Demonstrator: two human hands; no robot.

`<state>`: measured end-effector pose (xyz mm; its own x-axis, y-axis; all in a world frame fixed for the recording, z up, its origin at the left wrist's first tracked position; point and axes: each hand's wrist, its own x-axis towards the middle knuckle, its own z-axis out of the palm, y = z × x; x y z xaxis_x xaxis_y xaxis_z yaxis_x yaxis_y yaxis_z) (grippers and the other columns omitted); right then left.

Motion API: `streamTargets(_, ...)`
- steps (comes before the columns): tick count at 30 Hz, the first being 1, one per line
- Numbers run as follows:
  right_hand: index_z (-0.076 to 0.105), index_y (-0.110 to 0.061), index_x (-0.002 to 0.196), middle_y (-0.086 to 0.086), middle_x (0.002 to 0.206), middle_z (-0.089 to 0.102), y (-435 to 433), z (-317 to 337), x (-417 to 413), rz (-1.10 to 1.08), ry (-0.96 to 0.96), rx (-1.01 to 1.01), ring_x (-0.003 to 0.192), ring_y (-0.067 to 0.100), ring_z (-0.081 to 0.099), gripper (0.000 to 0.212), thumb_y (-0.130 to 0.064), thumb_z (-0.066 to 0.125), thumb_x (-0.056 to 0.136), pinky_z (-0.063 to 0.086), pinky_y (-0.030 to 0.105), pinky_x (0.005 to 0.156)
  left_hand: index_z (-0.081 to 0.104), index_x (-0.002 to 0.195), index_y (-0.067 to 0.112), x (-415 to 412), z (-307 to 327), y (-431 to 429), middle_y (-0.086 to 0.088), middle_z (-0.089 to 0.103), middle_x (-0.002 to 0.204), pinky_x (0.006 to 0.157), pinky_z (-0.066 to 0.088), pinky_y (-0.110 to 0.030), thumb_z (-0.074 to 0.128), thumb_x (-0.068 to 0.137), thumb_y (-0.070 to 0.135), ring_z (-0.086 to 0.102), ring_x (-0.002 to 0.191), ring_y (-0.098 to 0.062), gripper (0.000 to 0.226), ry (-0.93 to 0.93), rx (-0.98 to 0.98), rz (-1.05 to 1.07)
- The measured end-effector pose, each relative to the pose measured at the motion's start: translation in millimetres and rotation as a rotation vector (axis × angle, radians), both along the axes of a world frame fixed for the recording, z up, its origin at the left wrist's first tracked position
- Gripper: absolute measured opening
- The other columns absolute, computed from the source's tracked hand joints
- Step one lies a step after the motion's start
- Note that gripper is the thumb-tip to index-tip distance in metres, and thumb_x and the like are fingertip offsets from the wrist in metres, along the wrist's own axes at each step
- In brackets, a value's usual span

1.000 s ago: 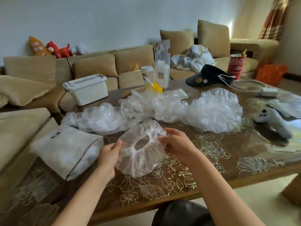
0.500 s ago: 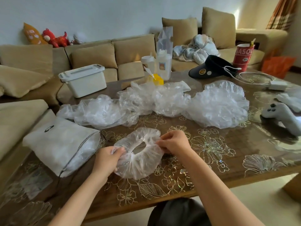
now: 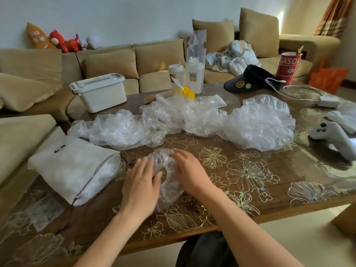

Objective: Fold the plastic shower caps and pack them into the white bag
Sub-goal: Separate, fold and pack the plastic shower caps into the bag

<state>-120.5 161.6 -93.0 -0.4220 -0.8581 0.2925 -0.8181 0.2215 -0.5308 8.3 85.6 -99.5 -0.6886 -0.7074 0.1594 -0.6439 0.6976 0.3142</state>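
Note:
One clear plastic shower cap (image 3: pixel 166 170) lies flat on the brown table (image 3: pixel 250 189) in front of me. My left hand (image 3: pixel 140 185) presses its left side with straight fingers. My right hand (image 3: pixel 189 170) lies flat on its right side. The white bag (image 3: pixel 71 168) sits left of my hands, its zipped edge facing them. Behind the cap a row of crumpled shower caps (image 3: pixel 192 118) stretches across the table, the largest one (image 3: pixel 260 122) at the right.
A white lidded box (image 3: pixel 100 91), two drink cups (image 3: pixel 185 77), a black visor (image 3: pixel 250 79), a red cup (image 3: pixel 289 66), a charger with cable (image 3: pixel 327 101) and a grey game controller (image 3: pixel 331 135) stand on the table. Beige sofas surround it.
Both hands lowered the cap from the air onto the table, let go of its rim and now press it flat with open palms.

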Motion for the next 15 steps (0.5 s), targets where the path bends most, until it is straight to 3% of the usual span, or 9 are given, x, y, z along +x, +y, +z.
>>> streamTargets(2, 0.03, -0.015, 0.147, 0.005, 0.156, 0.023, -2.6, -10.6, -1.2, 0.101, 0.052, 0.133, 0.145, 0.019, 0.015, 0.048, -0.025, 0.039, 0.101, 0.005, 0.029, 0.116, -0.01, 0.149, 0.017, 0.2, -15.8, -2.9, -0.002, -0.018, 0.155, 0.116, -0.012, -0.038, 0.008, 0.092, 0.058, -0.021, 0.14, -0.013, 0.073, -0.197, 0.028, 0.01)
streamTargets(5, 0.002, -0.023, 0.152, -0.003, 0.159, -0.005, 7.1, -19.6, -20.6, 0.054, 0.151, 0.452, 0.146, 0.015, -0.01, 0.066, -0.056, 0.02, 0.098, -0.014, 0.042, 0.115, -0.021, 0.144, 0.018, 12.1, -20.2, -12.8, -0.001, -0.028, 0.15, 0.112, -0.017, -0.038, -0.011, 0.073, 0.079, -0.024, 0.14, -0.016, 0.094, -0.308, 0.014, 0.031)
streamTargets(7, -0.003, -0.026, 0.151, -0.005, 0.158, -0.012, 14.9, -19.2, -30.3, 0.015, 0.181, 0.551, 0.144, 0.015, -0.016, 0.069, -0.062, 0.014, 0.095, -0.018, 0.049, 0.113, -0.023, 0.139, 0.021, 20.9, -21.4, -17.5, 0.003, -0.03, 0.148, 0.11, -0.018, -0.036, -0.021, 0.058, 0.081, -0.025, 0.139, -0.013, 0.101, -0.32, 0.028, 0.019)
streamTargets(9, 0.001, -0.026, 0.152, -0.005, 0.158, -0.009, 19.6, -16.7, -32.8, -0.031, 0.152, 0.547, 0.145, 0.017, -0.015, 0.067, -0.06, 0.014, 0.096, -0.018, 0.05, 0.112, -0.021, 0.138, 0.024, 24.4, -20.1, -18.1, 0.004, -0.027, 0.15, 0.11, -0.019, -0.035, -0.021, 0.057, 0.08, -0.026, 0.138, -0.011, 0.099, -0.243, 0.043, 0.0)
streamTargets(11, 0.018, -0.022, 0.15, -0.001, 0.159, 0.005, 19.8, -17.1, -30.3, -0.092, 0.098, 0.433, 0.147, 0.019, -0.003, 0.057, -0.049, 0.018, 0.1, -0.009, 0.046, 0.115, -0.005, 0.145, 0.022, 27.5, -17.6, -13.0, 0.003, -0.01, 0.156, 0.113, -0.015, -0.034, -0.014, 0.068, 0.079, -0.015, 0.142, -0.01, 0.096, -0.04, -0.006, -0.023)
streamTargets(12, 0.029, -0.02, 0.147, 0.002, 0.157, 0.019, 18.5, -15.8, -27.6, -0.124, 0.07, 0.339, 0.146, 0.019, 0.009, 0.051, -0.042, 0.022, 0.102, -0.001, 0.043, 0.117, 0.017, 0.148, 0.017, 31.3, -15.7, -7.3, -0.001, 0.013, 0.156, 0.116, -0.004, -0.033, -0.005, 0.079, 0.076, 0.002, 0.144, -0.011, 0.093, 0.093, -0.075, -0.055)
streamTargets(14, 0.048, -0.016, 0.134, 0.003, 0.142, 0.045, 15.7, -12.2, -24.5, -0.176, -0.037, 0.126, 0.133, 0.02, 0.036, 0.038, -0.027, 0.031, 0.102, 0.023, 0.038, 0.113, 0.06, 0.121, 0.012, 37.3, -15.6, 8.3, -0.003, 0.057, 0.128, 0.107, 0.026, -0.03, 0.021, 0.092, 0.067, 0.042, 0.123, -0.012, 0.074, 0.268, -0.203, -0.2)
streamTargets(15, 0.053, -0.014, 0.128, 0.003, 0.133, 0.053, 14.4, -9.8, -23.1, -0.186, -0.106, 0.059, 0.124, 0.019, 0.045, 0.034, -0.02, 0.036, 0.1, 0.032, 0.04, 0.108, 0.064, 0.109, 0.015, 39.4, -18.3, 16.4, 0.002, 0.062, 0.113, 0.097, 0.034, -0.028, 0.032, 0.091, 0.065, 0.048, 0.109, -0.01, 0.062, 0.288, -0.24, -0.269)
